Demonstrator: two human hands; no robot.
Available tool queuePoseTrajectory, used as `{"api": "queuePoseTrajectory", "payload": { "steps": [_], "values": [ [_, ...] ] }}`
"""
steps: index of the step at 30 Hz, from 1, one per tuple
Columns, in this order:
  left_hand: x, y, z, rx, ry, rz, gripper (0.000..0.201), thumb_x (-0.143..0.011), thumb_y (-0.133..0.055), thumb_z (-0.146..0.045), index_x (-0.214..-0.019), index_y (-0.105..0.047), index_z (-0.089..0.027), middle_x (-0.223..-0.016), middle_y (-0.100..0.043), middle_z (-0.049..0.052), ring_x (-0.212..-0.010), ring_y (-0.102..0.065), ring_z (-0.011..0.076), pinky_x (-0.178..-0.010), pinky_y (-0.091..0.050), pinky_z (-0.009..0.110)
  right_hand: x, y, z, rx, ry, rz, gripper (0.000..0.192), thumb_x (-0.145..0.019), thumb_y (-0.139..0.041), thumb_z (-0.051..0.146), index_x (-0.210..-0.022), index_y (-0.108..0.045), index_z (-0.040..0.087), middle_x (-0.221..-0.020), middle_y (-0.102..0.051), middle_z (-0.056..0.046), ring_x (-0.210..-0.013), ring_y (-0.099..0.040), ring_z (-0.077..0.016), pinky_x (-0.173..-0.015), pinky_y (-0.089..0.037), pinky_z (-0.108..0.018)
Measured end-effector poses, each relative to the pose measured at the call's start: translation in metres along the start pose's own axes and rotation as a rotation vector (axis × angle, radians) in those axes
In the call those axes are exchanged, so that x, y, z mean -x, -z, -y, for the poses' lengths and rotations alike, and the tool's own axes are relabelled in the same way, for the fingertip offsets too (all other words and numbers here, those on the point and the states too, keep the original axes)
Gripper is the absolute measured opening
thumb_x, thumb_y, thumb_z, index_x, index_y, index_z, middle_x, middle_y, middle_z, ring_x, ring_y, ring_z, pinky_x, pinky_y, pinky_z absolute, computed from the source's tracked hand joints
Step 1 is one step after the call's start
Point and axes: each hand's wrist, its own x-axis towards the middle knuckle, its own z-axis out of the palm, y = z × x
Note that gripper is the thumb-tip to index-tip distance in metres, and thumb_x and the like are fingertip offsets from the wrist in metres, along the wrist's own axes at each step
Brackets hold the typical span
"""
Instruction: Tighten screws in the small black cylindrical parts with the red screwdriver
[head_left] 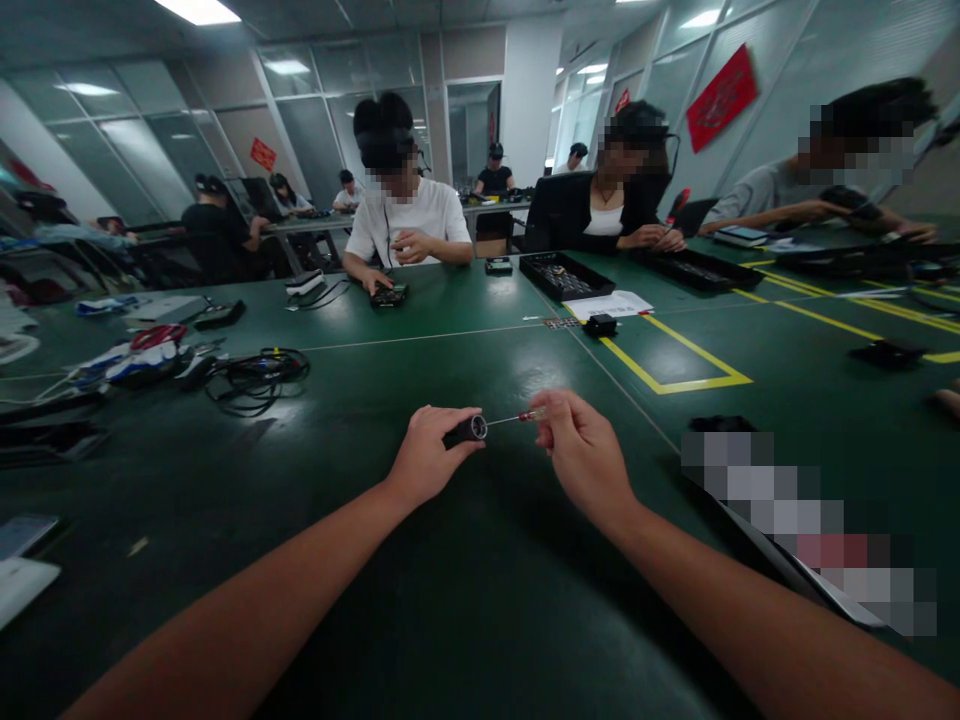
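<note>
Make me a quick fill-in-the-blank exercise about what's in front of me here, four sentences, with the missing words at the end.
1. The left hand holds a cylinder whose outer body is colored ____.
2. The right hand holds a screwdriver whose thin shaft points toward the picture's ____ edge.
3. The strips of tape on the table are colored ____.
4. The person seated directly across wears a ____ T-shirt.

Missing words: black; left; yellow; white.

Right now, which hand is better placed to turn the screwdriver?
Your right hand, I'd say: it holds the screwdriver, shaft pointing toward the tube; your left hand is busy gripping the tube.
</note>
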Motion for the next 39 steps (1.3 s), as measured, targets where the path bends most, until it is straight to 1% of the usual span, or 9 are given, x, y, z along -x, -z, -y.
{"api": "queuePoseTrajectory", "payload": {
  "steps": [2,7,13,18,24,29,34,36,39],
  "values": [
    [0.0,0.0,0.0,0.003,0.01,0.011,0.041,-0.088,-0.078,-0.028,-0.127,-0.069,-0.028,-0.12,-0.075,0.005,-0.11,-0.065,0.0271,-0.107,-0.042,0.052,0.0,0.0,0.0,0.035,0.01,0.003,0.037,-0.101,-0.048,0.052,-0.092,-0.069,0.023,-0.062,-0.056,0.002,-0.057,-0.053,-0.0176,-0.057,-0.04,-0.032],
    [-0.001,0.001,0.0,0.008,0.041,-0.016,0.039,-0.086,-0.078,-0.024,-0.125,-0.07,-0.025,-0.118,-0.075,0.006,-0.107,-0.065,0.0267,-0.101,-0.047,0.048,0.0,-0.001,-0.003,-0.039,0.025,0.003,0.023,-0.098,-0.054,0.043,-0.106,-0.065,0.024,-0.085,-0.069,-0.002,-0.074,-0.062,-0.0197,-0.069,-0.047,-0.033],
    [-0.001,0.002,-0.003,0.008,0.03,-0.005,0.037,-0.086,-0.077,-0.022,-0.122,-0.071,-0.026,-0.115,-0.076,0.005,-0.105,-0.066,0.0264,-0.101,-0.047,0.049,-0.002,0.001,-0.001,0.044,-0.005,0.038,0.042,-0.101,-0.045,0.055,-0.088,-0.07,0.024,-0.058,-0.052,0.003,-0.056,-0.051,-0.0178,-0.056,-0.037,-0.032],
    [-0.001,0.002,-0.003,0.021,0.038,-0.02,0.038,-0.086,-0.078,-0.021,-0.123,-0.07,-0.025,-0.115,-0.076,0.006,-0.104,-0.066,0.0257,-0.099,-0.048,0.046,0.001,0.0,-0.004,-0.017,0.024,0.02,0.022,-0.098,-0.054,0.041,-0.108,-0.065,0.025,-0.083,-0.068,-0.001,-0.073,-0.061,-0.0201,-0.067,-0.045,-0.033],
    [-0.001,0.0,-0.002,-0.001,0.038,-0.015,0.037,-0.087,-0.077,-0.024,-0.123,-0.07,-0.026,-0.115,-0.076,0.005,-0.105,-0.066,0.0263,-0.101,-0.047,0.048,-0.002,0.0,-0.005,0.036,0.002,0.045,0.034,-0.101,-0.047,0.049,-0.09,-0.068,0.024,-0.066,-0.058,0.001,-0.061,-0.054,-0.018,-0.059,-0.04,-0.032],
    [-0.001,0.0,-0.002,0.01,0.04,-0.031,0.037,-0.087,-0.077,-0.024,-0.123,-0.07,-0.026,-0.115,-0.075,0.006,-0.104,-0.066,0.0263,-0.1,-0.048,0.048,-0.004,-0.002,-0.009,-0.116,0.005,0.0,0.022,-0.095,-0.058,0.044,-0.103,-0.065,0.024,-0.088,-0.071,-0.003,-0.08,-0.065,-0.0213,-0.073,-0.05,-0.035],
    [-0.001,0.0,-0.003,0.014,0.047,-0.028,0.038,-0.086,-0.078,-0.023,-0.123,-0.071,-0.026,-0.114,-0.076,0.006,-0.105,-0.067,0.0268,-0.101,-0.048,0.049,-0.005,-0.006,-0.013,-0.084,-0.017,-0.016,0.023,-0.096,-0.056,0.044,-0.093,-0.065,0.023,-0.081,-0.068,-0.002,-0.075,-0.063,-0.0202,-0.074,-0.05,-0.037],
    [-0.001,0.001,-0.003,0.016,0.031,-0.022,0.038,-0.087,-0.077,-0.023,-0.124,-0.071,-0.027,-0.116,-0.076,0.006,-0.108,-0.067,0.0271,-0.105,-0.046,0.052,-0.006,-0.008,-0.016,-0.173,-0.096,-0.046,0.02,-0.094,-0.059,0.042,-0.09,-0.064,0.023,-0.079,-0.066,-0.001,-0.073,-0.062,-0.0191,-0.073,-0.051,-0.036],
    [-0.002,0.003,0.001,0.037,0.005,-0.044,0.039,-0.088,-0.076,-0.023,-0.126,-0.07,-0.027,-0.122,-0.074,0.006,-0.114,-0.066,0.0271,-0.108,-0.044,0.053,-0.012,-0.008,-0.021,-0.492,-0.438,-0.051,0.016,-0.09,-0.062,0.036,-0.081,-0.062,0.022,-0.069,-0.06,0.001,-0.061,-0.056,-0.0163,-0.063,-0.052,-0.034]
  ]
}}
